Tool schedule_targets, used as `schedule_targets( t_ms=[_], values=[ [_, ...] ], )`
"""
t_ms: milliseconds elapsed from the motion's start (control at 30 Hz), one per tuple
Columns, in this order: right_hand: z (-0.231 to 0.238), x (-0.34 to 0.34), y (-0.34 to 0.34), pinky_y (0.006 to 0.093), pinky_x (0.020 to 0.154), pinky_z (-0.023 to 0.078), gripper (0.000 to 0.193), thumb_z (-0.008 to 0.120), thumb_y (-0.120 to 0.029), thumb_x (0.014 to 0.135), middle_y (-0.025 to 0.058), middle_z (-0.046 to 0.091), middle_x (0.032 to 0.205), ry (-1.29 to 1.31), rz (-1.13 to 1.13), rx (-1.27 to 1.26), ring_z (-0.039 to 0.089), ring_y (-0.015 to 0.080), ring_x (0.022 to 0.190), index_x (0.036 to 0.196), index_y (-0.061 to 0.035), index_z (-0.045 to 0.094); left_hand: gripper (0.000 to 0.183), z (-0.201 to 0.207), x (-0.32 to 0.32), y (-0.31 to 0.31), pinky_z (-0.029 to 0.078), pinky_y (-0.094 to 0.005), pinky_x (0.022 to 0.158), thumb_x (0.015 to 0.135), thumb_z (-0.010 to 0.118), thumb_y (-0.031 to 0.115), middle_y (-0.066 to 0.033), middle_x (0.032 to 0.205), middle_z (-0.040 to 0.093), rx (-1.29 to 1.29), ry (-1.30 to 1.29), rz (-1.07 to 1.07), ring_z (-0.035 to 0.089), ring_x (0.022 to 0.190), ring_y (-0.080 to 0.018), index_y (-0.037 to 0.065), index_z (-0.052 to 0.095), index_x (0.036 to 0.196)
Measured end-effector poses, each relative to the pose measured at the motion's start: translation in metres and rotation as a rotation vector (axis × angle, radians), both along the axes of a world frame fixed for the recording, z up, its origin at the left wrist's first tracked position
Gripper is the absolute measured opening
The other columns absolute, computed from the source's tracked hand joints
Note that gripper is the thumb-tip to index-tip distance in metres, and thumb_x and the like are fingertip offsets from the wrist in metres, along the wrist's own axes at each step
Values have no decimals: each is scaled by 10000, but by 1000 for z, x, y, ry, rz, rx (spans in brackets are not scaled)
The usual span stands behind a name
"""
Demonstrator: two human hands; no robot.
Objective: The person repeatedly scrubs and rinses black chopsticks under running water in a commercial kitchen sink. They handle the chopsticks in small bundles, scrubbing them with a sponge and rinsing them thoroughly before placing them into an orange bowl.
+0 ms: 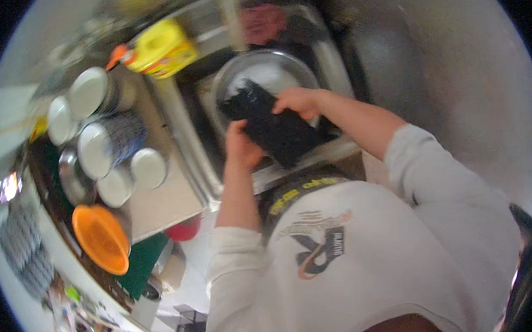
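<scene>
Over a round metal bowl (225, 77) in the sink, both my hands hold a flat, black, rectangular bundle with a ragged far end (278, 125). What it is made of cannot be made out. My left hand (242, 146) grips its left edge, with the fingers partly hidden beneath it. On the right side, my right hand (297, 102) clasps it with the thumb on top. The bundle slants from the bowl toward my waist and covers much of the bowl's near side. Something pale shows inside the bowl.
The metal sink (184, 131) surrounds the bowl, with a reddish thing (263, 23) at its far end. Left of it stand a yellow jug (168, 46), stacked white bowls (94, 150) and an orange basin (101, 239). A post-like pipe (230, 20) rises beyond the bowl.
</scene>
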State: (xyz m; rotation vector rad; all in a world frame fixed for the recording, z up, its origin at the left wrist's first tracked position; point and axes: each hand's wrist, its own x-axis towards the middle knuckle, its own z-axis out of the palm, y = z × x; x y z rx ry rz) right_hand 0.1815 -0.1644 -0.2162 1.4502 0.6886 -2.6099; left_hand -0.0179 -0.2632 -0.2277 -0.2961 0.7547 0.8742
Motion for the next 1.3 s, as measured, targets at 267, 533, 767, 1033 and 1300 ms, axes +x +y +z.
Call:
schedule_targets(
  t_ms=[267, 533, 767, 1033, 1300],
  values=[
    [-9, 42, -6, 457, 837, 555, 236, 640, -111, 823, 135, 688, 961, 48, -116, 24, 673, 273, 879, 1027, 9, 633, 629, 5, 34, 0, 346, -512, 1070, 828, 467, 433, -121, 1370, 539, 119, -83, 57, 488, 1258, -341, 73, 502, 1343],
    [-14, 72, -2, 453, 874, 539, 252, 605, -183, 850, 132, 696, 1012, 189, -23, 490, 676, 259, 888, 1033, -16, 652, 626, 12, 43, 19, 288, -502, 1107, 839, 479, 461, -118, 1394, 522, 76, -118, 1, 454, 1285, -343, 83, 526, 1335],
    [15, 18, 30, 413, 897, 518, 316, 546, -247, 874, 117, 708, 1018, 68, -209, -47, 678, 249, 895, 1070, -25, 655, 644, 23, 12, 44, 254, -527, 1128, 937, 424, 571, -105, 1421, 500, 132, -65, 99, 426, 1316, -342, 113, 489, 1385],
    [-5, -49, 53, 359, 820, 533, 249, 560, -242, 882, 97, 700, 904, 231, -163, -85, 665, 218, 824, 975, -42, 674, 695, 18, -55, 46, 265, -493, 1137, 959, 392, 599, -107, 1448, 479, 165, 54, 156, 423, 1328, -333, 89, 437, 1430],
    [-25, -88, 62, 457, 830, 540, 295, 536, -263, 878, 134, 713, 930, 174, -128, -248, 676, 291, 856, 992, -29, 674, 755, 29, -81, 39, 253, -508, 1147, 942, 400, 634, -117, 1476, 444, 100, 82, 199, 402, 1350, -337, 77, 398, 1452]
  ],
)
